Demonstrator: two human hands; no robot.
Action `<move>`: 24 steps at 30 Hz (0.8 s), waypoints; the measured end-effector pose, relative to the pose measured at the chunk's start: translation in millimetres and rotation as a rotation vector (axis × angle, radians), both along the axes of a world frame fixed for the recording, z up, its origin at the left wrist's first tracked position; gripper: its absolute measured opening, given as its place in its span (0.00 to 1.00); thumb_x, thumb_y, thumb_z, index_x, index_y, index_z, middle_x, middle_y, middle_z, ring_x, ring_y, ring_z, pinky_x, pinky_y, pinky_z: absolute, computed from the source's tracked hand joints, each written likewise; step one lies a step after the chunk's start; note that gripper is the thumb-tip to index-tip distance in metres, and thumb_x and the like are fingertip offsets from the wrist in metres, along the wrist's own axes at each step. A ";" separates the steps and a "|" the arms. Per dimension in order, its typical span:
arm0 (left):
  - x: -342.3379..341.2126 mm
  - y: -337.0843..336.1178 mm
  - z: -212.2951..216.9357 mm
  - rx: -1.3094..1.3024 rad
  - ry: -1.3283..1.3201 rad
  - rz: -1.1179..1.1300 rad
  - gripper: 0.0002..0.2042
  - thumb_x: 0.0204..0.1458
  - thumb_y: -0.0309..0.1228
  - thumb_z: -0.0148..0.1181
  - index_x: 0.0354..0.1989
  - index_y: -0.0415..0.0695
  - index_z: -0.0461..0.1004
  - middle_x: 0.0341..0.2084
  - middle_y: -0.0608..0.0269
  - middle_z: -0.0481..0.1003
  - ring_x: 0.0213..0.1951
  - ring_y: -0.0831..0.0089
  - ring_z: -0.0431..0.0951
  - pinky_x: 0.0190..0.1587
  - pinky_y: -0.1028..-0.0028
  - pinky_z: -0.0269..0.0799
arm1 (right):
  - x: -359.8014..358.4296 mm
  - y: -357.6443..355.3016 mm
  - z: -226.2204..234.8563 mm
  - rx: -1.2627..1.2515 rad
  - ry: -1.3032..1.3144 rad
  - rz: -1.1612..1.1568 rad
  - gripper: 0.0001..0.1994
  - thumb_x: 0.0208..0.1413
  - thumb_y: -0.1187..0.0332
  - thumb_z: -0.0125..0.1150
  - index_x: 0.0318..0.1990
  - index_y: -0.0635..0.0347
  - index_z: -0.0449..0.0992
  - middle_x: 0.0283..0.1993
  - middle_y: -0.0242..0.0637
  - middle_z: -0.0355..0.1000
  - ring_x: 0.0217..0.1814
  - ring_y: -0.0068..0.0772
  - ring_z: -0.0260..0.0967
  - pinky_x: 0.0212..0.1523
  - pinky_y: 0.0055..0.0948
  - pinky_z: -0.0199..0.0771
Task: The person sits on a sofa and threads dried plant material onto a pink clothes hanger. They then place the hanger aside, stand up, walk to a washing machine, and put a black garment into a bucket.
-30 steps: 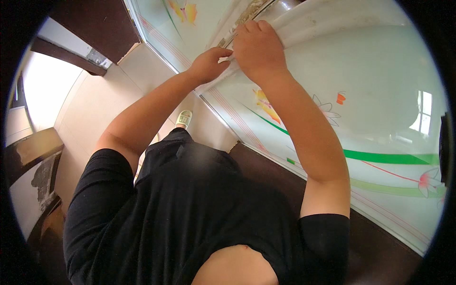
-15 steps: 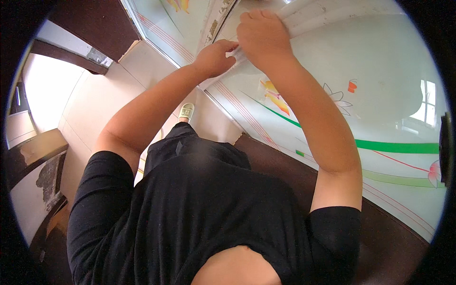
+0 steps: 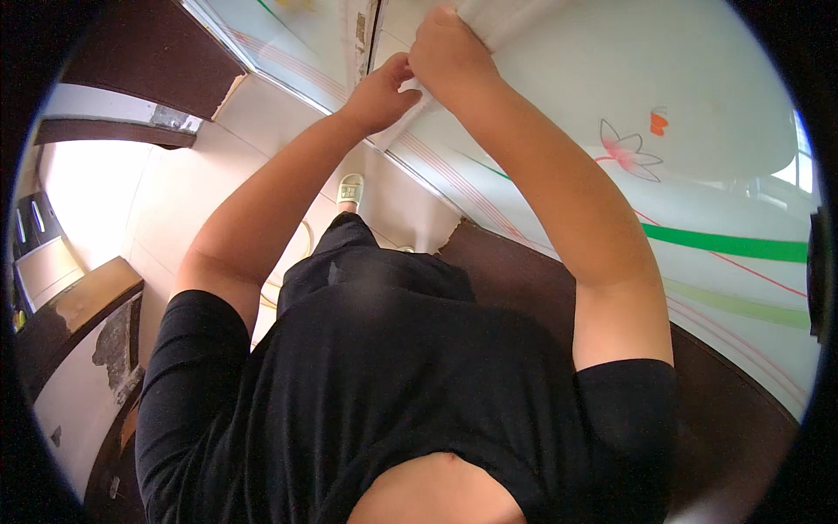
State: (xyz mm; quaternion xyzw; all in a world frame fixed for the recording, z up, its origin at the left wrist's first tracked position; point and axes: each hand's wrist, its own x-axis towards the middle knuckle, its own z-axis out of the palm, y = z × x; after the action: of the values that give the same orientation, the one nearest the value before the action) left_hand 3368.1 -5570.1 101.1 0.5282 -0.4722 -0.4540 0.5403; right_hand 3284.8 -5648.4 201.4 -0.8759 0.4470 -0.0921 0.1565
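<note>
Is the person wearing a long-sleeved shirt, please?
No, the black shirt has short sleeves, leaving both forearms bare up to the left hand and right hand at the white cloth.

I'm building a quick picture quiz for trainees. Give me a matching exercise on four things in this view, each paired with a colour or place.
Things:
1. stripe
2. T-shirt
3. sandal
4. white cloth

Descriptions:
A. black
B. pale, on the floor tiles
C. green
D. gripped by the right hand, left hand at its lower edge

Pairs: 1-C, 2-A, 3-B, 4-D
</note>
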 end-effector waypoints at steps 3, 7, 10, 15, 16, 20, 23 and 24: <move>-17.9 7.5 12.4 0.082 -0.060 -0.049 0.16 0.46 0.30 0.55 0.44 0.39 0.65 0.46 0.55 0.70 0.51 0.65 0.69 0.52 0.71 0.63 | -24.2 4.9 -4.6 -0.267 0.305 0.130 0.08 0.43 0.71 0.52 0.28 0.62 0.77 0.34 0.38 0.71 0.42 0.38 0.65 0.39 0.35 0.69; -37.3 10.1 15.6 0.105 -0.111 -0.091 0.16 0.47 0.32 0.56 0.44 0.39 0.66 0.44 0.54 0.72 0.49 0.65 0.70 0.50 0.71 0.64 | -56.4 -4.8 -37.1 -0.618 0.630 0.419 0.08 0.44 0.69 0.54 0.31 0.58 0.78 0.35 0.34 0.73 0.41 0.36 0.67 0.38 0.37 0.67; -55.4 10.0 33.1 0.140 -0.157 -0.152 0.16 0.47 0.33 0.56 0.43 0.39 0.67 0.41 0.54 0.73 0.47 0.64 0.72 0.49 0.71 0.66 | -68.3 9.2 -12.3 -0.485 0.987 0.465 0.08 0.45 0.68 0.56 0.33 0.54 0.78 0.36 0.33 0.74 0.40 0.36 0.70 0.38 0.40 0.67; -80.4 5.5 17.2 0.232 -0.179 -0.378 0.20 0.50 0.29 0.55 0.50 0.36 0.61 0.44 0.57 0.69 0.47 0.71 0.69 0.51 0.73 0.63 | -75.3 17.8 -8.2 -0.065 1.376 0.515 0.10 0.45 0.67 0.58 0.38 0.52 0.78 0.40 0.34 0.74 0.41 0.38 0.71 0.38 0.45 0.68; -89.0 3.2 14.2 0.232 -0.066 -0.412 0.19 0.50 0.28 0.54 0.50 0.36 0.61 0.45 0.57 0.69 0.47 0.71 0.69 0.51 0.73 0.63 | -87.6 17.2 -20.5 -0.020 1.347 0.459 0.11 0.45 0.67 0.58 0.38 0.52 0.78 0.41 0.34 0.74 0.42 0.38 0.72 0.39 0.47 0.68; -126.3 3.1 3.7 0.326 0.136 -0.601 0.21 0.51 0.26 0.52 0.53 0.36 0.58 0.46 0.56 0.68 0.50 0.71 0.67 0.52 0.73 0.61 | -131.4 21.6 -29.0 0.177 1.176 0.171 0.12 0.46 0.67 0.57 0.40 0.51 0.77 0.42 0.35 0.74 0.44 0.39 0.71 0.42 0.48 0.68; -146.5 -1.4 -3.4 0.234 -0.133 -0.707 0.18 0.52 0.27 0.48 0.53 0.38 0.59 0.47 0.52 0.69 0.46 0.70 0.69 0.49 0.73 0.64 | -176.7 23.4 -51.0 0.308 1.249 0.147 0.12 0.46 0.68 0.56 0.40 0.52 0.78 0.43 0.36 0.73 0.45 0.39 0.71 0.42 0.49 0.69; -145.4 -6.9 -7.2 0.257 -0.141 -0.671 0.18 0.52 0.27 0.48 0.53 0.38 0.60 0.47 0.52 0.70 0.45 0.70 0.70 0.47 0.73 0.65 | -192.0 25.2 -57.9 0.329 1.234 0.072 0.11 0.46 0.68 0.56 0.39 0.53 0.78 0.43 0.37 0.73 0.44 0.39 0.71 0.42 0.48 0.69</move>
State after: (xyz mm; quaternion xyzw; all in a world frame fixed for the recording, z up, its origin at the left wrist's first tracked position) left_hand 3222.7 -5577.0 93.9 0.4375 -0.5943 -0.6241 0.2567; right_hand 3092.8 -5623.2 143.5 -0.7467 0.4337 0.5044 0.0058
